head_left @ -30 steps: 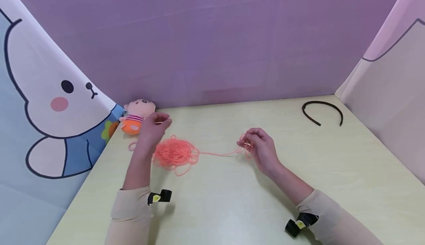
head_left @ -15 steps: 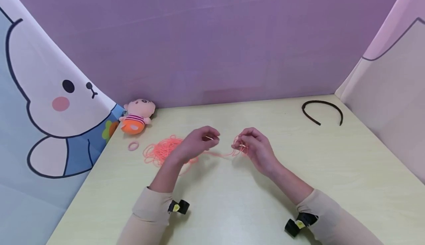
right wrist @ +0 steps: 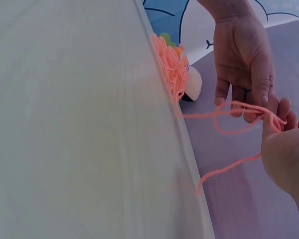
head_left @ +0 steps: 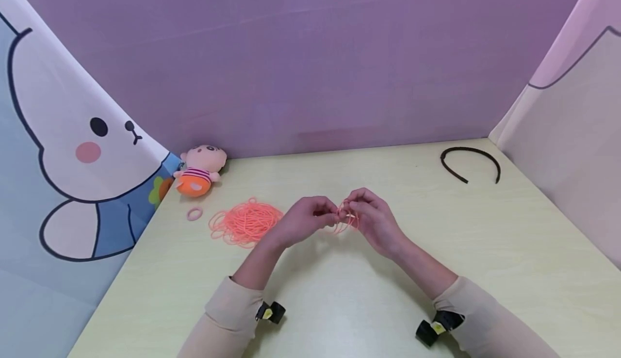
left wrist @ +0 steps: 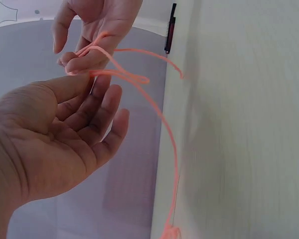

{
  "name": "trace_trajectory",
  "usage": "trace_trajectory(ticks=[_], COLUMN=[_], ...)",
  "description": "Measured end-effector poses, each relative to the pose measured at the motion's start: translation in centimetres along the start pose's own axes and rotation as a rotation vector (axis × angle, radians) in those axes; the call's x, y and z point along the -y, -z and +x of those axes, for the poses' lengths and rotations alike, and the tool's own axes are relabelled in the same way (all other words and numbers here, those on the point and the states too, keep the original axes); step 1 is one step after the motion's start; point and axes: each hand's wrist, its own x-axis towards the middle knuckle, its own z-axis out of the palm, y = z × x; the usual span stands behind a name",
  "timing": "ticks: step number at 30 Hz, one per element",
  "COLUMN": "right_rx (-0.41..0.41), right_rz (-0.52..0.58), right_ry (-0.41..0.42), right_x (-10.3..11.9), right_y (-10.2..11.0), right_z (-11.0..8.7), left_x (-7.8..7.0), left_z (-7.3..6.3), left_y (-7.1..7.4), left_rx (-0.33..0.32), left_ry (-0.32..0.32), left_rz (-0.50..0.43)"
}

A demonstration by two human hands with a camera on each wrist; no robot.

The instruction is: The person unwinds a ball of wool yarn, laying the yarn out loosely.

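Observation:
In the head view, both hands meet over the middle of the table, fingertips close together. My left hand [head_left: 303, 220] pinches coral-coloured yarn [left wrist: 162, 117] between thumb and index finger; its other fingers are loosely bent in the left wrist view. My right hand [head_left: 378, 223] holds small loops of the same yarn [right wrist: 234, 132] at its fingertips. One loose end hangs below the right hand in the right wrist view. Another strand runs from the hands toward a tangled yarn pile [head_left: 247, 222] lying left of them. The crossing of strands is partly hidden by the fingers.
A plush doll [head_left: 199, 170] with orange shorts sits at the table's back left. A pink ring-shaped band [head_left: 194, 214] lies in front of it. The black headband [head_left: 470, 150] rests at the back right. A purple cloth [head_left: 339, 61] hangs behind the table [head_left: 485, 239].
My left hand has moved right from near the doll, across the yarn pile, to the right hand and now pinches the yarn there. The right hand has stayed almost in place.

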Motion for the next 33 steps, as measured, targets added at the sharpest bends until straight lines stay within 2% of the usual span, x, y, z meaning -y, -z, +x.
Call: trace_trajectory(ticks=[4,8,10,15,21,28,33], right_rx=[-0.02,-0.079,-0.106,-0.126,-0.114,-0.064,-0.067], right_rz=[0.002,0.009,0.015,0.007,0.016,0.028,0.027], right_ry=[0.018,0.013,0.006,0.008,0.012,0.006,0.002], right_x=[-0.1,-0.1,0.0,0.0,0.0,0.0,0.1], right_y=[0.0,0.0,-0.1,-0.1,0.0,-0.1,0.0], right_z=[0.0,0.0,0.0,0.1,0.2,0.1,0.1], left_x=[0.0,-0.2,-0.4,-0.3,-0.1,0.0,-0.1], left_z=[-0.1,-0.4,-0.4,-0.1,0.1,0.2,0.2], left_y=[0.3,0.7,0.8,0.6,0.3,-0.6,-0.7], left_rx=[-0.057,-0.144,-0.163,-0.148,-0.17,-0.069,-0.103], left_ry=[0.028,0.061,0.068,0.041,-0.004,-0.022,-0.023], left_rz=[0.001,0.002,-0.007,-0.02,0.022,0.124,0.174])
